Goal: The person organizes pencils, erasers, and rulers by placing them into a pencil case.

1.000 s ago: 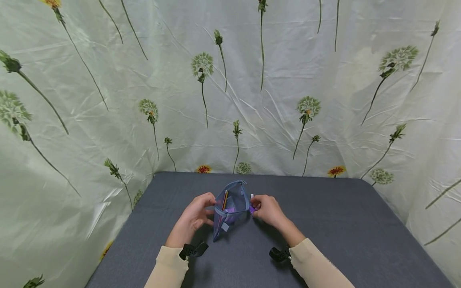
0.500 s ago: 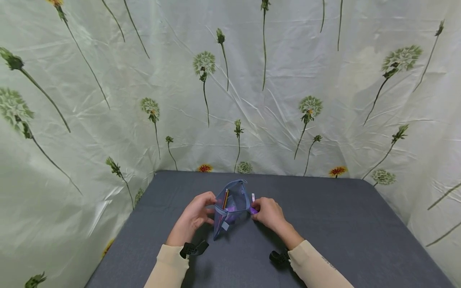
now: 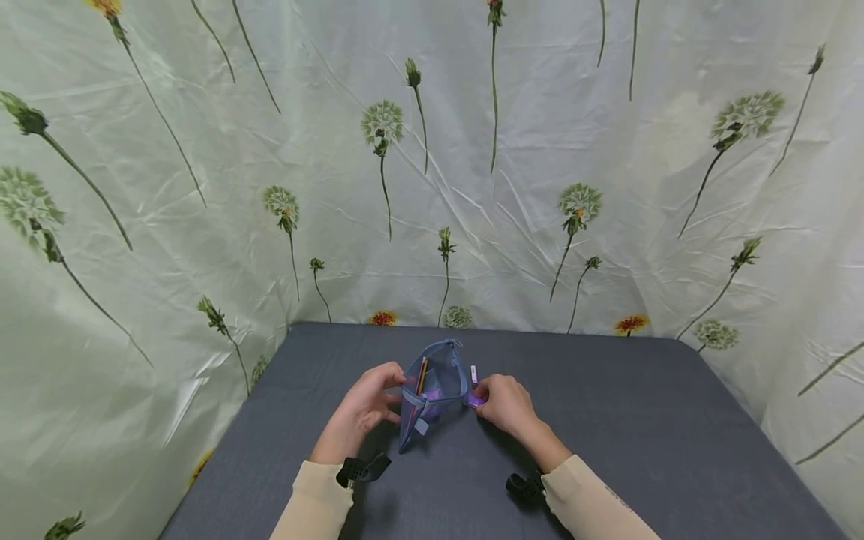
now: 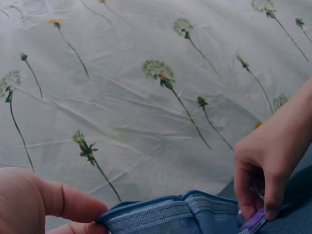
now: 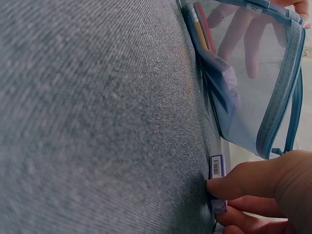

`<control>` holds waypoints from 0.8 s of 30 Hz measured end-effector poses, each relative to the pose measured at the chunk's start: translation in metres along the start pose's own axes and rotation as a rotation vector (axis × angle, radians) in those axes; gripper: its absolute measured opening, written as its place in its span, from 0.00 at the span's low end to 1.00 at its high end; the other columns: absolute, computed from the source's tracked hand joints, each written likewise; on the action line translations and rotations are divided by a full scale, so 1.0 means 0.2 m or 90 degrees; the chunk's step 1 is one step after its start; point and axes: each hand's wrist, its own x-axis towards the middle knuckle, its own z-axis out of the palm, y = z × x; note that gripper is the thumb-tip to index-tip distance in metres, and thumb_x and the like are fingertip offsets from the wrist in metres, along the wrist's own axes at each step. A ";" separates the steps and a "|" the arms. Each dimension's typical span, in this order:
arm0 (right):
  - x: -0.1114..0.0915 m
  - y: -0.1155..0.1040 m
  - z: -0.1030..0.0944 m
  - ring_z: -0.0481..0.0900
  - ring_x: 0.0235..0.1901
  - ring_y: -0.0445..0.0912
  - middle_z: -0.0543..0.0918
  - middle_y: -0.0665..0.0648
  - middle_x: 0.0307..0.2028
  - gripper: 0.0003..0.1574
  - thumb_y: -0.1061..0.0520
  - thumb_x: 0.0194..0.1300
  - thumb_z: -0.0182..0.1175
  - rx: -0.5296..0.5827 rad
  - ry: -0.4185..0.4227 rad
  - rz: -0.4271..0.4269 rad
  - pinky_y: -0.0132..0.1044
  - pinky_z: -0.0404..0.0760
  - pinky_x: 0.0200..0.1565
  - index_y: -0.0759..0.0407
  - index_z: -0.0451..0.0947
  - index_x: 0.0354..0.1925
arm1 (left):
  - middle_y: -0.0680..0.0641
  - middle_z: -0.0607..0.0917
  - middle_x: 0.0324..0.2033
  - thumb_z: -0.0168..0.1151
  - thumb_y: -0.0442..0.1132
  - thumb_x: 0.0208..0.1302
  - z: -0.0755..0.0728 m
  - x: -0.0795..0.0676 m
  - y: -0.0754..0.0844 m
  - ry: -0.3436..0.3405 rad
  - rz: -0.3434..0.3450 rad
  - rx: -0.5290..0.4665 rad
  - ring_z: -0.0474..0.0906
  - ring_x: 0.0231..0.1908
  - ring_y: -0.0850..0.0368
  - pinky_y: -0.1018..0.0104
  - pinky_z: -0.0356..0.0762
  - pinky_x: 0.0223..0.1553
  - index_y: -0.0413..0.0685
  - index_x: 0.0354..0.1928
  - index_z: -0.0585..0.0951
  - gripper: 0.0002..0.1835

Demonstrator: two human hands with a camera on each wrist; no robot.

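A blue mesh zip pouch [image 3: 448, 365] stands unzipped on the table, its mouth spread wide. My left hand [image 3: 368, 401] pinches its left rim between thumb and finger, clearest in the left wrist view. Inside lean a few pencils [image 3: 421, 376], along with something purple [image 3: 432, 394] seen through the mesh. Just right of the pouch, my right hand [image 3: 506, 403] pinches a small purple-and-white block [image 5: 217, 166] with a barcode, low at the tabletop. The fingers partly cover the block, so its exact kind is unclear. A white piece [image 3: 474, 373] shows behind those fingers; whether it belongs to the block I cannot tell.
The dark grey tabletop [image 3: 607, 420] has a far edge close behind the pouch. A pale curtain [image 3: 513, 247] printed with dandelions hangs beyond it and along both sides. Black straps [image 3: 362, 470] with cameras sit at both wrists.
My right hand has shifted slightly toward me and to the right with the purple-and-white block, away from the pouch. The left hand and pouch have hardly moved.
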 end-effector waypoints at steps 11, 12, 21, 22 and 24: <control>-0.03 0.00 -0.02 0.75 0.26 0.42 0.81 0.45 0.26 0.12 0.61 0.48 0.75 0.002 0.013 0.011 0.45 0.74 0.30 0.50 0.86 0.33 | 0.37 0.75 0.50 0.54 0.35 0.59 0.00 0.00 -0.01 -0.005 0.004 0.010 0.76 0.47 0.33 0.28 0.72 0.34 0.53 0.19 0.71 0.12; -0.04 0.00 -0.02 0.75 0.27 0.42 0.81 0.45 0.26 0.12 0.61 0.49 0.75 0.004 0.015 0.012 0.44 0.74 0.31 0.49 0.86 0.33 | 0.37 0.75 0.50 0.54 0.35 0.59 0.00 0.00 -0.01 -0.006 0.004 0.010 0.76 0.48 0.33 0.28 0.72 0.34 0.54 0.19 0.72 0.12; -0.05 -0.01 -0.03 0.75 0.27 0.41 0.80 0.44 0.27 0.12 0.60 0.50 0.73 0.019 0.009 0.003 0.44 0.74 0.31 0.49 0.85 0.35 | 0.38 0.74 0.50 0.54 0.36 0.57 -0.01 -0.01 -0.01 -0.007 0.008 0.015 0.77 0.46 0.35 0.30 0.73 0.34 0.54 0.19 0.72 0.11; -0.06 -0.02 -0.04 0.75 0.27 0.41 0.80 0.44 0.27 0.11 0.60 0.50 0.73 0.021 0.007 0.003 0.44 0.74 0.31 0.49 0.85 0.34 | 0.38 0.74 0.50 0.55 0.36 0.57 -0.01 -0.01 -0.01 -0.006 0.009 0.015 0.77 0.46 0.35 0.29 0.73 0.34 0.54 0.19 0.72 0.11; -0.06 -0.02 -0.04 0.74 0.27 0.41 0.80 0.45 0.27 0.11 0.60 0.51 0.74 0.023 0.008 0.002 0.43 0.74 0.31 0.49 0.85 0.34 | 0.38 0.74 0.50 0.55 0.36 0.57 0.00 -0.01 -0.01 -0.006 0.011 0.015 0.77 0.47 0.34 0.28 0.73 0.34 0.55 0.18 0.72 0.11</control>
